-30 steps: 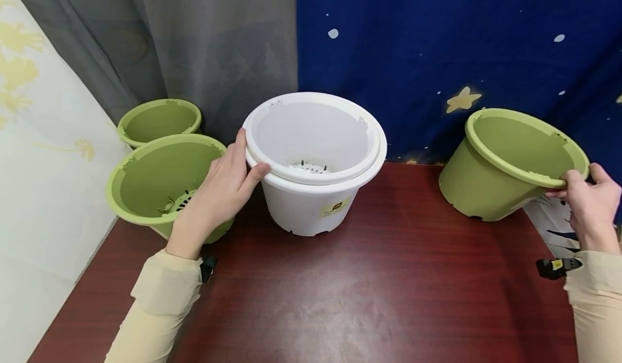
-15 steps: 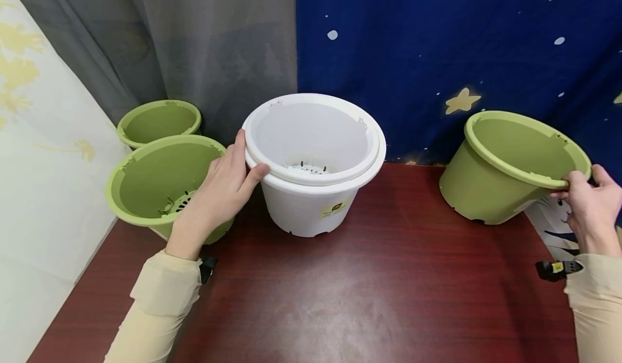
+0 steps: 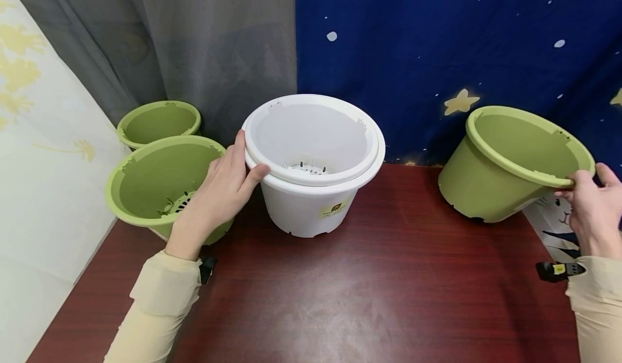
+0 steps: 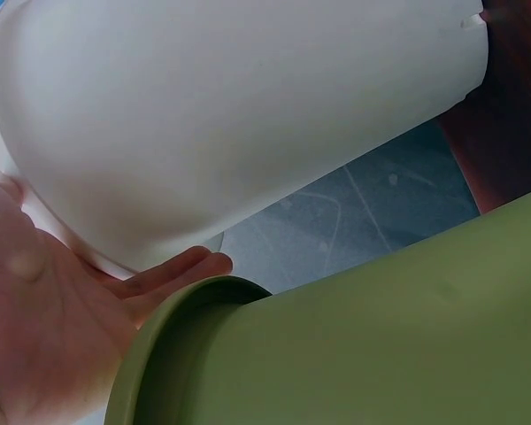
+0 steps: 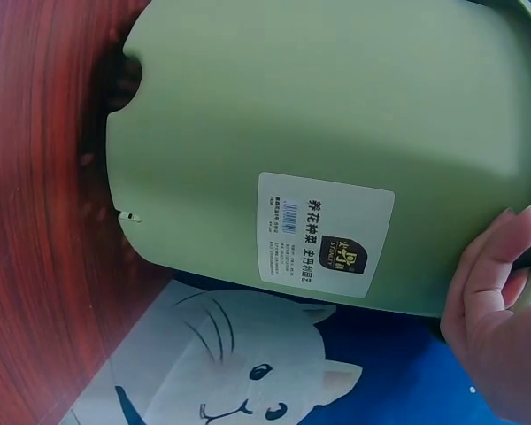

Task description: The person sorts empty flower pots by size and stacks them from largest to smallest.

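Two white plastic flower pots [image 3: 306, 209], one nested in the other, stand upright at the table's centre back. My left hand [image 3: 216, 195] rests against their rims on the left side, its thumb lying over the front edge. In the left wrist view the fingers [image 4: 173, 276] reach out fairly straight along the white rim, just above a green pot [image 4: 398, 345]. At the right, my right hand [image 3: 595, 206] pinches the rim of a green flower pot [image 3: 478, 185], which leans. A printed label [image 5: 327, 235] on that pot shows in the right wrist view.
Two more green pots stand at the left, a front one [image 3: 126, 190] partly behind my left forearm and a rear one [image 3: 157, 106] by the grey curtain [image 3: 223, 39]. A blue star-patterned curtain [image 3: 389, 44] hangs behind the dark red table [image 3: 340, 298].
The right green pot's rim has shifted slightly right and up along with my right hand. The left hand and the white pots have stayed in place.
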`<state>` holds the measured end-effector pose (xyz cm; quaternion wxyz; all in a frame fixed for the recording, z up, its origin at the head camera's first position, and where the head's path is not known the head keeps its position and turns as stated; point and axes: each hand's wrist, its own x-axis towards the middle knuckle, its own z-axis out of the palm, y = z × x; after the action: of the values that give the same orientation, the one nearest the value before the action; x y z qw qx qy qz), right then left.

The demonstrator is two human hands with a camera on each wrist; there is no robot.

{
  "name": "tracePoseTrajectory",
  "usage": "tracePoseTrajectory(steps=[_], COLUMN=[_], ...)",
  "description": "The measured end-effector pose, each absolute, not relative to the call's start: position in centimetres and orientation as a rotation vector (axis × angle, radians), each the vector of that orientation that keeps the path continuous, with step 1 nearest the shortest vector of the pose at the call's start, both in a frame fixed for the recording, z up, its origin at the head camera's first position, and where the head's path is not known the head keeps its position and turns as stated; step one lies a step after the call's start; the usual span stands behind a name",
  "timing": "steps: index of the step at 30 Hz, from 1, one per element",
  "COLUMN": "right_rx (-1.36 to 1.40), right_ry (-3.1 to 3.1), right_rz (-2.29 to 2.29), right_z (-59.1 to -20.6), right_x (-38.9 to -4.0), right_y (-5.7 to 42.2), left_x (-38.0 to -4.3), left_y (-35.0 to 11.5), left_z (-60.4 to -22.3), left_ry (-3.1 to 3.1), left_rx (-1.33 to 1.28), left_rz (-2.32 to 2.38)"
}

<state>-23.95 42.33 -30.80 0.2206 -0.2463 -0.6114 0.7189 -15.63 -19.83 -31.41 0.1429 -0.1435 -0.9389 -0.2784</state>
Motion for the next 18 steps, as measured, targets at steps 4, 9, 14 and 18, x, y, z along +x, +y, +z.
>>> tracePoseTrajectory(steps=[4, 9, 14, 18], right_rx=[-0.613, -0.545, -0.556, -0.468], right_ry=[-1.638, -1.588, -1.636, -1.524], right_rz=[2.057, 2.129, 2.09, 2.179], right_z=[-30.4, -29.9, -29.5, -29.1], right_x=[-23.8, -23.6, -23.4, -23.2], right_y=[42.3, 42.3, 41.9, 41.9], left_x=[-15.6, -15.7, -15.7, -15.7], left_y=[-19.8, -19.7, -19.7, -19.6], left_z=[-31.4, -31.3, -31.2, -31.3], left_ry=[-2.709, -2.711, -2.726, -2.727], left_rx=[-0.416, -0.417, -0.41, -0.407], left_rz=[-0.806, -0.812, -0.802, -0.801])
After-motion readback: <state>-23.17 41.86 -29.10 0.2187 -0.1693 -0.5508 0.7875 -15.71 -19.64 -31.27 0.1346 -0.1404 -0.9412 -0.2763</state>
